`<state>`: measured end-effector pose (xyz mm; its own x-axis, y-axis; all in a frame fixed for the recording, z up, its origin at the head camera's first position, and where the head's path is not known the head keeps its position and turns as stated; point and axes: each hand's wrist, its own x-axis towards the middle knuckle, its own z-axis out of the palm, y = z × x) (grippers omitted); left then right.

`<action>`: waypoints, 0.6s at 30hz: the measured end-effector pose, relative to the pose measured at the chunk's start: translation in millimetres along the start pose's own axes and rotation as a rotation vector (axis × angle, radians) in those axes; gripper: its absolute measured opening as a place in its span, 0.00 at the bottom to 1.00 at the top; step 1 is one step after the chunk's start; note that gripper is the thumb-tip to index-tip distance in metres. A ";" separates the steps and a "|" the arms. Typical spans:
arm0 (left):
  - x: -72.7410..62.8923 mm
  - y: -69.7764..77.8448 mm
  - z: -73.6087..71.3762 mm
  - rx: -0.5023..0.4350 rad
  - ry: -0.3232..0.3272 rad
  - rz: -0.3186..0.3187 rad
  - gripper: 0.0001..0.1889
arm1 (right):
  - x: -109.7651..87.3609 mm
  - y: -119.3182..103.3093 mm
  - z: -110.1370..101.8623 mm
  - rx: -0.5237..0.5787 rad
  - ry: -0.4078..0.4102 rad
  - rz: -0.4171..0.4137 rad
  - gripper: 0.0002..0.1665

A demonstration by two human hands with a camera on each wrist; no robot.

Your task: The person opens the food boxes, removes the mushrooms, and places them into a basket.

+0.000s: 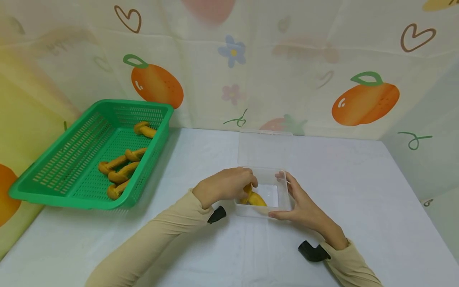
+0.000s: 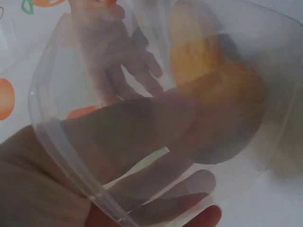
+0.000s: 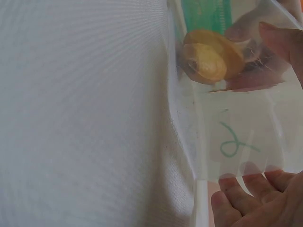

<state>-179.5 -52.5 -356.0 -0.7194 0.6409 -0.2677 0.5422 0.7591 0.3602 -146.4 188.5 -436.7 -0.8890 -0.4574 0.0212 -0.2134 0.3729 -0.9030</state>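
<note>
A clear plastic box (image 1: 279, 209) stands on the table with its lid (image 1: 266, 148) folded back behind it. In the box lies a yellow-brown mushroom (image 1: 257, 199), its rounded cap showing through the wall in the right wrist view. My left hand (image 1: 229, 184) reaches down into the box from the left and pinches the mushroom, thumb and fingers around its near part. Through the clear plastic, the left wrist view shows the mushroom (image 2: 227, 113) beside my thumb. My right hand (image 1: 299, 203) grips the box's right side, thumb at the front wall and fingers at the back.
To the left, a green plastic basket (image 1: 80, 202) holds several brown mushrooms (image 1: 123, 172). White cloth (image 1: 340, 179) covers the table. Behind it hangs a printed curtain (image 1: 279, 87). Black wrist mounts (image 1: 314, 252) stick out below both sleeves.
</note>
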 end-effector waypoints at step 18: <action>-3.9 -6.2 -2.7 -0.068 -0.019 0.052 0.06 | 0.4 1.4 -0.5 -0.020 0.003 -0.010 0.65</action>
<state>-181.2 -60.0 -354.8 -0.6827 0.6815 -0.2634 0.5474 0.7159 0.4334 -147.3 189.3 -437.7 -0.8883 -0.4583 0.0313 -0.2301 0.3849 -0.8938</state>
